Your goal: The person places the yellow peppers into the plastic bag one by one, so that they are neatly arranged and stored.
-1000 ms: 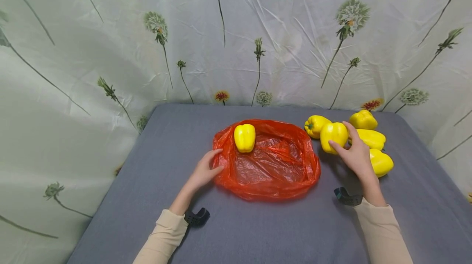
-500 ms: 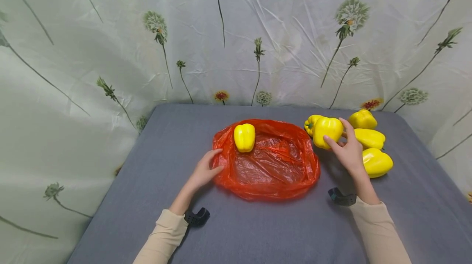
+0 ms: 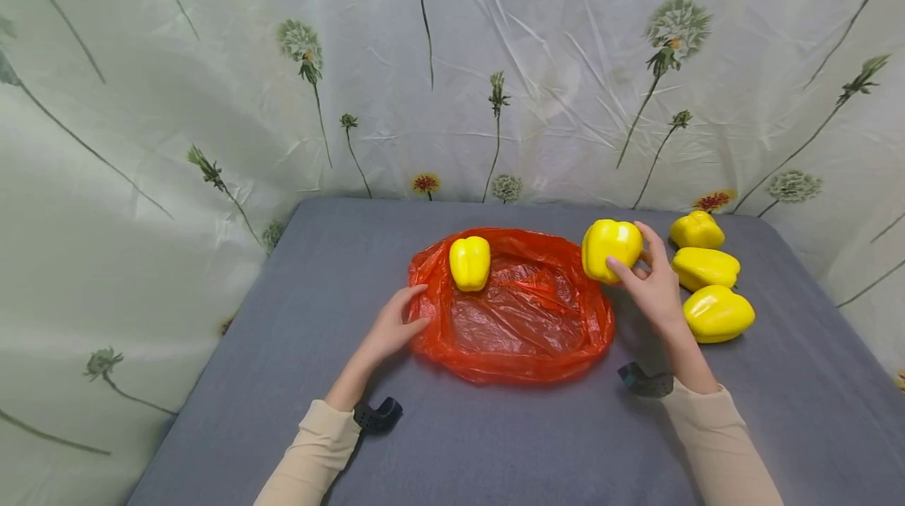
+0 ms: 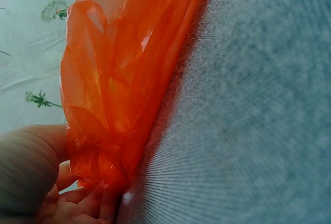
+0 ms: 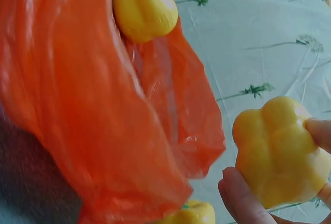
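My right hand (image 3: pixel 656 290) grips a yellow bell pepper (image 3: pixel 613 245) between thumb and fingers, raised by the bag's right rim. The right wrist view shows this held pepper (image 5: pixel 279 151) with its lobed end towards the camera. An open red plastic bag (image 3: pixel 519 368) lies spread on the table, its rim turned out. Another yellow bell pepper (image 3: pixel 470 264) sits inside at the back left. At the bag's left edge my left hand (image 3: pixel 390 325) holds the crumpled plastic (image 4: pixel 114 94) between thumb and fingers.
To the right, three yellow bell peppers stand in a row: far (image 3: pixel 697 229), middle (image 3: pixel 705 268) and near (image 3: pixel 719 313). One more pepper (image 5: pixel 192 213), green-stemmed, shows past the bag, mostly hidden from the head view. Behind the grey table (image 3: pixel 509 443) hangs a floral curtain (image 3: pixel 551 97).
My right hand has carried its pepper leftwards and slightly back, away from the row, to the bag's right rim. It now covers the pepper behind it. My left hand and the bag stay put.
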Available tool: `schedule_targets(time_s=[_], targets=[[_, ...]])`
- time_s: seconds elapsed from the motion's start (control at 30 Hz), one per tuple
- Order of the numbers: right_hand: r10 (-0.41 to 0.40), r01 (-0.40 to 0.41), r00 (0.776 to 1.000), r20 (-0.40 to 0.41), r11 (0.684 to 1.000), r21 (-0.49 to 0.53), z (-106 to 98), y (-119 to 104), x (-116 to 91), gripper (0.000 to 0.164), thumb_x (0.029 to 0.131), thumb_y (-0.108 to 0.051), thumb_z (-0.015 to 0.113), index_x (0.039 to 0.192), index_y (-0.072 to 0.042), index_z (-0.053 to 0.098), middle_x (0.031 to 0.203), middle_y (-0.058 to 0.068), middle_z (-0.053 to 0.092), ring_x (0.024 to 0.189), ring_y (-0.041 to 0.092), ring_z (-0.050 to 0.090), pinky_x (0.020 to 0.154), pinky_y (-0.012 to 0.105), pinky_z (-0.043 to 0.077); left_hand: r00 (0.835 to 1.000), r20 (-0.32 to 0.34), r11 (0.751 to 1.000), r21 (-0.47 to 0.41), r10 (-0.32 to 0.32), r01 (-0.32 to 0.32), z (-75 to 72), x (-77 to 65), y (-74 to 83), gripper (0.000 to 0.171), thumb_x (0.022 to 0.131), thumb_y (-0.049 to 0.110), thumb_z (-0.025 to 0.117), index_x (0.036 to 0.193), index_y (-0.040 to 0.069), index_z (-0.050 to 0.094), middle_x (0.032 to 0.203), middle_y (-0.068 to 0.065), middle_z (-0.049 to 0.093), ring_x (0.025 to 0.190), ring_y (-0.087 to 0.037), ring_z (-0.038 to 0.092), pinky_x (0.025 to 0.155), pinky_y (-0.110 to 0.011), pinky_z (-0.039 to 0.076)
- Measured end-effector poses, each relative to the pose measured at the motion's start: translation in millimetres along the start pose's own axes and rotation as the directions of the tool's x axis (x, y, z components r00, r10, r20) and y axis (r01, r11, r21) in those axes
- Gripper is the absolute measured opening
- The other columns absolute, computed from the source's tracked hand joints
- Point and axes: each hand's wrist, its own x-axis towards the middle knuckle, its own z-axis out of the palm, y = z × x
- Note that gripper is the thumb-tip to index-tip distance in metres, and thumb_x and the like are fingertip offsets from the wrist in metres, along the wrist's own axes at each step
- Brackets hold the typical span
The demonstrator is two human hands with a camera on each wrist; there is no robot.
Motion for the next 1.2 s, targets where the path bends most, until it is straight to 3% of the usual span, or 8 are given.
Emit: schedule_targets(time_s=[0.23, 0.5, 0.57, 0.77, 0.87, 1.03, 1.2], targets=[[-0.002, -0.003, 0.997, 0.079, 0.998, 0.064, 9, -3, -1, 0.071, 0.093, -0.018, 0.056, 0.149, -0.018, 0.013, 0.128, 0.023, 0.040, 0.076, -0.010, 0.061, 0.067, 0.017, 0.056, 1.000, 0.007, 1.000, 0.013, -0.008, 0.008, -0.2, 0.4, -1.3, 0.055, 0.085, 0.014, 0.065, 0.136, 0.007, 0.046, 0.140, -0.020, 0.046, 0.132, -0.038, 0.041, 0.109, -0.056, 0.032], [-0.003, 0.001, 0.989, 0.149, 1.000, 0.009, 23, -9, -3, 0.071, 0.092, -0.021, 0.059, 0.148, -0.018, 0.016, 0.129, 0.029, 0.044, 0.079, -0.009, 0.058, 0.068, 0.013, 0.052, 0.999, 0.028, 0.999, -0.001, -0.032, 0.032, -2.1, -0.3, 1.9, 0.055, 0.086, 0.015, 0.064, 0.137, 0.009, 0.045, 0.140, -0.018, 0.045, 0.133, -0.036, 0.039, 0.109, -0.057, 0.033], [-0.003, 0.002, 0.986, 0.168, 1.000, 0.007, 27, -9, -4, 0.071, 0.092, -0.021, 0.059, 0.148, -0.018, 0.016, 0.132, 0.029, 0.043, 0.085, -0.003, 0.060, 0.070, 0.013, 0.052, 0.999, 0.028, 0.999, 0.002, -0.037, 0.037, -2.4, -0.3, 2.6, 0.055, 0.085, 0.015, 0.064, 0.137, 0.009, 0.045, 0.140, -0.018, 0.045, 0.133, -0.036, 0.039, 0.109, -0.057, 0.033], [0.011, -0.003, 0.977, 0.212, 0.999, -0.039, 38, -8, -5, 0.071, 0.092, -0.024, 0.059, 0.148, -0.018, 0.016, 0.138, 0.028, 0.042, 0.107, 0.032, 0.058, 0.075, 0.012, 0.050, 0.999, 0.030, 0.999, 0.014, -0.043, 0.042, -2.1, 0.1, 1.7, 0.055, 0.086, 0.015, 0.063, 0.137, 0.009, 0.045, 0.141, -0.018, 0.045, 0.133, -0.036, 0.040, 0.109, -0.056, 0.033], [0.034, -0.021, 0.970, 0.241, 0.998, -0.058, 44, -7, -2, 0.072, 0.091, -0.027, 0.059, 0.148, -0.020, 0.016, 0.138, 0.027, 0.041, 0.107, 0.039, 0.058, 0.078, 0.020, 0.055, 0.999, 0.027, 0.999, 0.014, -0.038, 0.038, -2.0, 0.6, 0.8, 0.055, 0.086, 0.015, 0.063, 0.137, 0.009, 0.045, 0.140, -0.018, 0.046, 0.133, -0.036, 0.040, 0.109, -0.056, 0.033], [0.079, -0.056, 0.952, 0.297, 0.995, -0.084, 59, -5, 4, 0.073, 0.089, -0.033, 0.061, 0.147, -0.023, 0.018, 0.138, 0.024, 0.042, 0.105, 0.039, 0.061, 0.081, 0.037, 0.058, 1.000, 0.020, 1.000, 0.008, -0.019, 0.019, -2.3, 0.3, -0.2, 0.054, 0.086, 0.015, 0.064, 0.137, 0.008, 0.045, 0.139, -0.018, 0.047, 0.132, -0.037, 0.041, 0.108, -0.057, 0.034], [0.081, -0.038, 0.946, 0.313, 0.990, -0.139, 73, -3, 11, 0.074, 0.088, -0.035, 0.063, 0.146, -0.019, 0.021, 0.137, 0.023, 0.045, 0.096, 0.031, 0.064, 0.075, 0.030, 0.057, 1.000, 0.017, 1.000, 0.011, -0.017, 0.017, -1.1, -0.2, -0.5, 0.055, 0.086, 0.015, 0.064, 0.137, 0.008, 0.046, 0.139, -0.018, 0.047, 0.132, -0.037, 0.041, 0.108, -0.056, 0.034]])
